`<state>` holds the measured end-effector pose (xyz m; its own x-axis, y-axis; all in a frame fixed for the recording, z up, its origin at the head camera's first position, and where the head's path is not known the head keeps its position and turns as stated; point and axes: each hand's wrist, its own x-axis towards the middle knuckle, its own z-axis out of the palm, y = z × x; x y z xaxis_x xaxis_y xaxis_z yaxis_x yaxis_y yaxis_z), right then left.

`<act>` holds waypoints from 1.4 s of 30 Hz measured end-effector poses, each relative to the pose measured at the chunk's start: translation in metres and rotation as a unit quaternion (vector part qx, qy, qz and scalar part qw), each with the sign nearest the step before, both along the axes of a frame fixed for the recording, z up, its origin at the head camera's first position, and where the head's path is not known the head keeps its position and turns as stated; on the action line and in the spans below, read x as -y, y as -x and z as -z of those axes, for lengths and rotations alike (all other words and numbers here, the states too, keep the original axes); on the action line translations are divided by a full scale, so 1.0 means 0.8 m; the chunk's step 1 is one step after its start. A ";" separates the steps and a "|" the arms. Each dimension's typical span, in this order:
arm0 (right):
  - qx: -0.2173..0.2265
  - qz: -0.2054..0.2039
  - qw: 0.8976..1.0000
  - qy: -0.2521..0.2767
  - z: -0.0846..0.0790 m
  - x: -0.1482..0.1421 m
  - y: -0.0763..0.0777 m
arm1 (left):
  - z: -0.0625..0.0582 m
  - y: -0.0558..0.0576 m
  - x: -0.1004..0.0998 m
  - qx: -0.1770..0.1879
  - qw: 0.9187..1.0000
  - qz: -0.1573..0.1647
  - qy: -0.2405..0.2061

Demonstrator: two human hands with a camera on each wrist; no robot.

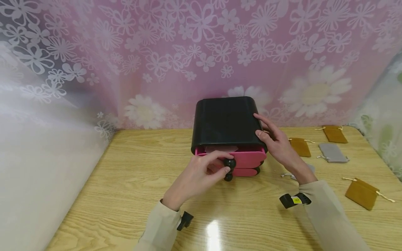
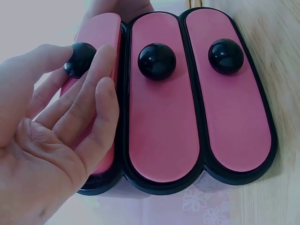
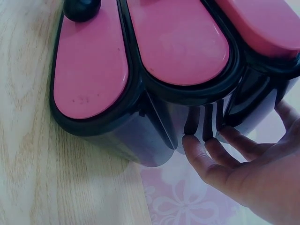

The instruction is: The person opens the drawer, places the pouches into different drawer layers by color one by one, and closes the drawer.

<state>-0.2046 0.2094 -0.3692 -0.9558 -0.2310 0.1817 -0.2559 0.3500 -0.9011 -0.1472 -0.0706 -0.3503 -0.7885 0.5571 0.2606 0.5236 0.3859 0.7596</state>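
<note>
A black drawer box [image 1: 227, 120] with pink drawer fronts stands on the wooden table, its three drawers stacked. The top drawer [image 1: 250, 160] is pulled out a little, and something pale shows inside it. My left hand [image 1: 196, 174] pinches that drawer's round black knob [image 2: 80, 60] between thumb and fingers. The middle drawer [image 2: 164, 122] and bottom drawer [image 2: 234, 112] sit flush in their frames in the left wrist view. My right hand [image 1: 276, 141] holds the box's right side, fingertips [image 3: 194, 145] against its black wall and one finger along the top edge.
Right of the box lie several small drawstring pouches: a brown pouch [image 1: 300, 147], another brown pouch [image 1: 335, 134], a grey pouch [image 1: 333, 152] and a nearer brown pouch [image 1: 362, 193]. Another grey pouch is partly hidden by my right wrist. A flowered pink curtain [image 1: 201, 69] hangs behind.
</note>
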 end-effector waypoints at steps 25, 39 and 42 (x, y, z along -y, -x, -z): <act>0.008 -0.008 1.000 0.022 0.001 -0.001 0.007 | 0.004 0.023 0.000 0.020 1.000 -0.022 -0.006; 0.018 -0.006 0.999 0.027 0.002 -0.001 0.020 | 0.007 0.036 -0.002 0.038 0.999 -0.033 -0.020; 0.015 -0.009 0.999 0.030 0.002 0.000 0.022 | 0.007 0.037 -0.002 0.042 0.998 -0.034 -0.023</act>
